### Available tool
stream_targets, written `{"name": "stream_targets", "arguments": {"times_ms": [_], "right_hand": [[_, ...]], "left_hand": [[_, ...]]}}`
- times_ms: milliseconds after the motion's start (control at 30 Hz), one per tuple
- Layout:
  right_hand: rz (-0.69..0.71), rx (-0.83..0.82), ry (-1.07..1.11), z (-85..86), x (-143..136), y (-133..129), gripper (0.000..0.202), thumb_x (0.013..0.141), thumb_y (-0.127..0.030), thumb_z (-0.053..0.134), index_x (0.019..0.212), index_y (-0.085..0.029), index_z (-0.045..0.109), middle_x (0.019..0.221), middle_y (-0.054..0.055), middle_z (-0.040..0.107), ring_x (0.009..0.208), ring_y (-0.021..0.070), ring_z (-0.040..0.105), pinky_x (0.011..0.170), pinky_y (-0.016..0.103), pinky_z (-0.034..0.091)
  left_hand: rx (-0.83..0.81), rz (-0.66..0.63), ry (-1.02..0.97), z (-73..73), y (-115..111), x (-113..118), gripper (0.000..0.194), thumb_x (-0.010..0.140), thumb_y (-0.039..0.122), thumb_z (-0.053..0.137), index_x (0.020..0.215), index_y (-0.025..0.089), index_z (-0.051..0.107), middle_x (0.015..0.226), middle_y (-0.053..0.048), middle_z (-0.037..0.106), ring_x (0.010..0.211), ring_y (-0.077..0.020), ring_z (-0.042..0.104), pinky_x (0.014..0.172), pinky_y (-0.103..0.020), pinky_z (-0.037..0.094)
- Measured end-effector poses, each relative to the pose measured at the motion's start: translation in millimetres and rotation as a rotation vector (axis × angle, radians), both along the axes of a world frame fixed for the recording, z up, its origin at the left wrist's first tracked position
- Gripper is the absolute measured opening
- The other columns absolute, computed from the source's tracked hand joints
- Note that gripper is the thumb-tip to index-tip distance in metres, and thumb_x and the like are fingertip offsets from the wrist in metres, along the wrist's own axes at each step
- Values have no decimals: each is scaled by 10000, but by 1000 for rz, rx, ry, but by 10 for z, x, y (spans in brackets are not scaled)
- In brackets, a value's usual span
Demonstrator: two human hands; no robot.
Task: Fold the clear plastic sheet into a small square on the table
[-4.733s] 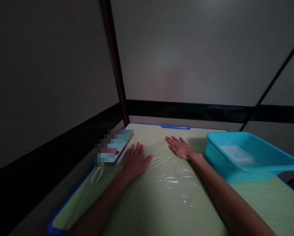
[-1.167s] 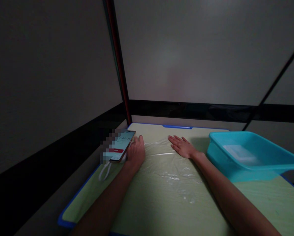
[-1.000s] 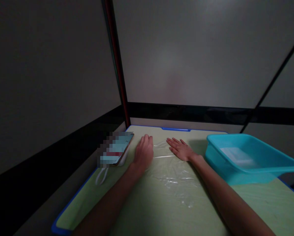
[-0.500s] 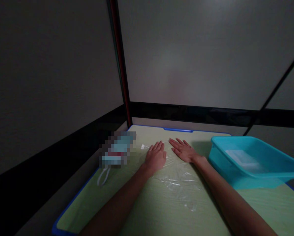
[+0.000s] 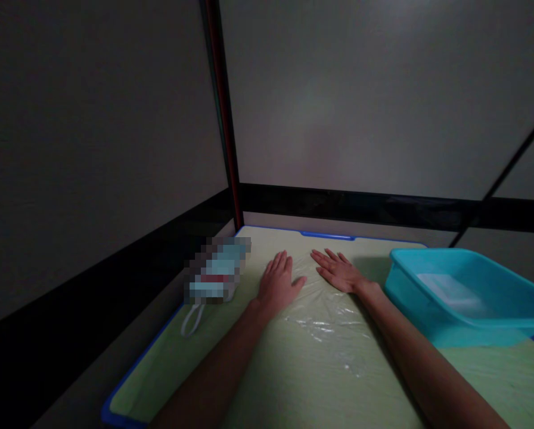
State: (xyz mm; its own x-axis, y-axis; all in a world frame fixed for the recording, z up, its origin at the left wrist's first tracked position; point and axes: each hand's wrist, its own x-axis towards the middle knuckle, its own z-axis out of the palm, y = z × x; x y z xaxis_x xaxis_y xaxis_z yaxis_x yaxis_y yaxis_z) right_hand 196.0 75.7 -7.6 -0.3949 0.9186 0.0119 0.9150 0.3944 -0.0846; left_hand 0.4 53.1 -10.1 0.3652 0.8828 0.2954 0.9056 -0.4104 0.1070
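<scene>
A thin clear plastic sheet or bag (image 5: pixel 323 328), wrinkled and shiny, lies on the pale green tabletop (image 5: pixel 289 381). My left hand (image 5: pixel 276 286) rests flat at its left side, palm down, thumb stretched out to the right. On the upper right part of the plastic lies my right hand (image 5: pixel 338 271), palm down with its fingers spread and pointing left. Neither hand grips anything. Glare and the clear material make the outline of the plastic hard to tell.
A turquoise plastic basin (image 5: pixel 450 330) with something white inside stands at the right. At the left lies a pixelated light blue item (image 5: pixel 220 268) with a white loop strap (image 5: pixel 192 320). The table has a blue edge (image 5: pixel 327 236), with walls behind and at the left.
My left hand has shifted slightly left and its thumb has moved away from the fingers. My right hand stays nearly in place on the plastic. The view has turned slightly left.
</scene>
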Motion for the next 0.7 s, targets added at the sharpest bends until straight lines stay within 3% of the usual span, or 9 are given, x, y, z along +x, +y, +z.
{"name": "stream_targets", "arguments": {"times_ms": [167,400,700], "right_hand": [[7,-1,1,-1,6,9,534,843,-495,105,1330,-276,112,1382,-59,128,1255,227,76,994,467,123],[21,-17,18,32,25,4,659,781,-625,125,1330,-261,119,1385,-32,123,1256,234,69,1000,457,104],[-3,-7,77,7,58,33,672,767,-644,158,1324,-267,153,1378,-24,153,1252,249,90,995,469,98]], "left_hand": [[-24,-79,34,13,4,-46,472,823,338,360,1183,35,400,1279,-148,365,1195,-179,302,994,-261,190],[-47,-78,59,-41,48,-68,576,811,450,338,1250,78,320,1334,-115,276,1238,-208,202,999,-350,170],[-63,-34,86,-32,83,-16,633,791,529,308,1265,109,310,1352,-92,242,1241,-244,176,992,-377,150]]}}
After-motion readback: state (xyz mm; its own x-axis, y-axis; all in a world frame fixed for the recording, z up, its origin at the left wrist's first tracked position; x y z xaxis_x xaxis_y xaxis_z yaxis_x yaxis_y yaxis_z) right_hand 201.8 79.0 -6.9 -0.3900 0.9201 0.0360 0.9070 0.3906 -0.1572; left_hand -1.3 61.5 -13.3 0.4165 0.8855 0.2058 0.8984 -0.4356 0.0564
